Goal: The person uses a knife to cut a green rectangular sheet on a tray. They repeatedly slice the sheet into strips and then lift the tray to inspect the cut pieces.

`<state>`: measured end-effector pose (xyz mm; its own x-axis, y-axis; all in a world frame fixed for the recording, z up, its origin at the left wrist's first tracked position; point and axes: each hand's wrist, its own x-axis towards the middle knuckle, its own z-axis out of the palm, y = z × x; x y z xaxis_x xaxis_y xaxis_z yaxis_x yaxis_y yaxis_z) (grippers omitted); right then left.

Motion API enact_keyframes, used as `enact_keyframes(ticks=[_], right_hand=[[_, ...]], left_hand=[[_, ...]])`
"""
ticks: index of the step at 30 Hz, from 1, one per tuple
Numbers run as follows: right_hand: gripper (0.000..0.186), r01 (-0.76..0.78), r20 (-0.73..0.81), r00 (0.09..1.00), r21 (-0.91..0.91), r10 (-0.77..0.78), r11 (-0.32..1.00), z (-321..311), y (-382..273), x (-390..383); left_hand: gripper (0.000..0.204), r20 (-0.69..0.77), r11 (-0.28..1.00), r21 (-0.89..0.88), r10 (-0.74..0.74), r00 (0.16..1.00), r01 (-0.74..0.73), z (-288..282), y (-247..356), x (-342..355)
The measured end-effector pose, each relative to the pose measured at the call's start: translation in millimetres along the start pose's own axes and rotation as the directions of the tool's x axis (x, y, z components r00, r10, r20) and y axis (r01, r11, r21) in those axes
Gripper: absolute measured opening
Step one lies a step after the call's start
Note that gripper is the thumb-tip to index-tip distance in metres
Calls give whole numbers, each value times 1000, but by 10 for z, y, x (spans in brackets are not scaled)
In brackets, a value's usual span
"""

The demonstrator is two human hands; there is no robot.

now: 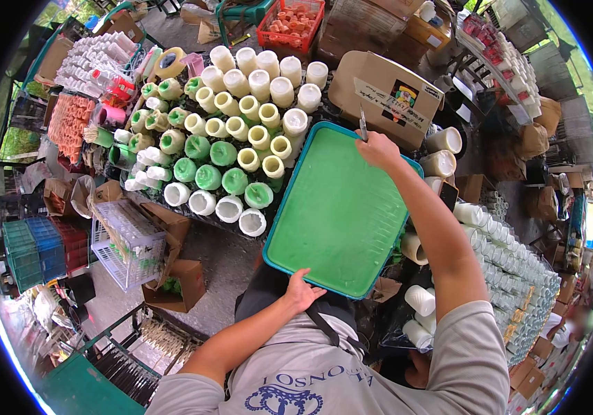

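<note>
A shallow tray (269, 242) with a teal rim, filled with a smooth green layer (341, 207), leans in front of my body. My left hand (303, 290) grips the tray's near edge, with the thumb over the rim and the other fingers partly hidden. At the far right corner of the tray, my right hand (379, 150) is closed around a slim knife (363, 123), its narrow blade pointing up and away. Faint ridges mark the green layer on its right side.
Left of the tray stand cream cylinders (247, 107) and green-lined ones (207, 177) in rows. An open cardboard box (379, 104) is just beyond it. Clear glass cups (511, 283) are stacked at the right; a white plastic crate (130, 252) is at the left.
</note>
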<state>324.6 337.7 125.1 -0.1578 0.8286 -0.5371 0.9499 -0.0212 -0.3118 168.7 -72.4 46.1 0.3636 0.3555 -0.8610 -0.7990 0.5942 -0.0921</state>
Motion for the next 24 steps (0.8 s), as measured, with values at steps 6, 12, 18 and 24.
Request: enact_keyframes(ticks=[6, 12, 18, 24], right_hand=[[45, 165, -293, 934, -150, -203, 975, 273, 128, 142], [37, 302, -489, 855, 196, -174, 933, 425, 315, -680], [29, -17, -459, 796, 636, 396, 772, 1386, 866, -1906], [33, -275, -228, 676, 805, 701, 526, 2237, 1181, -2750]], left_hand=[[90, 32, 991, 99, 89, 996, -92, 235, 164, 160], [74, -26, 965, 237, -107, 994, 110, 178, 336, 507], [66, -193, 806, 589, 64, 979, 63, 203, 362, 191], [39, -379, 812, 566, 410, 830, -142, 51, 607, 39]])
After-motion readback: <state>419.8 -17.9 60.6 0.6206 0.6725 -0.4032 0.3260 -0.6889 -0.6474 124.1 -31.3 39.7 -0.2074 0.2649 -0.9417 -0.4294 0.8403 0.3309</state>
